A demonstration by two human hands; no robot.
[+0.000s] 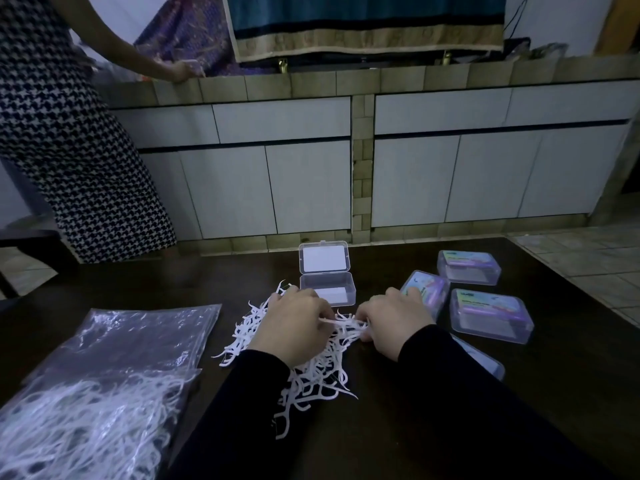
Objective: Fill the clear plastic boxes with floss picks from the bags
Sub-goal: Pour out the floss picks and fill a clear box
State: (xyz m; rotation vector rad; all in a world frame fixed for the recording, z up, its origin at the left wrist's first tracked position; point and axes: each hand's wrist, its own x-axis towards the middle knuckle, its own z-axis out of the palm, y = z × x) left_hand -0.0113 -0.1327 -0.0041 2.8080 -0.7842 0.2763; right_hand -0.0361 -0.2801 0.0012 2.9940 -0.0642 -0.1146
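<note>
The fingers [320,315] of the left hand [294,323] are curled and pinch a few thin white floss picks [341,322], and the right hand [391,322] curls its own fingers round the other end of the same small bunch, so the bunch is held between both hands. Both hands are palm down, knuckles up, wrists in dark sleeves [450,358], low over a loose pile of floss picks [311,368] spread on the dark table [433,427]. The picks are slim, white plastic, each with a hooked head and a pointed tail, tangled across one another.

Just behind the hands stands an open box [327,289] of clear hard plastic, rectangular with rounded corners, its hinged lid [324,258] raised upright; a white card shows in both the lid and the base.

To the right lie three closed boxes [490,315] of the same clear plastic, each with a pastel rainbow label inside; the writing on the labels is too small to read. Part of a further box [485,362] shows beside the right sleeve.

On the left lie glossy, crinkled clear plastic bags [138,341]; the nearest bag [86,420] holds a mass of white picks.

Beyond the table are white cabinet doors [277,188] under a tiled counter [381,81], where another person [69,150] in a houndstooth garment rests a hand.
</note>
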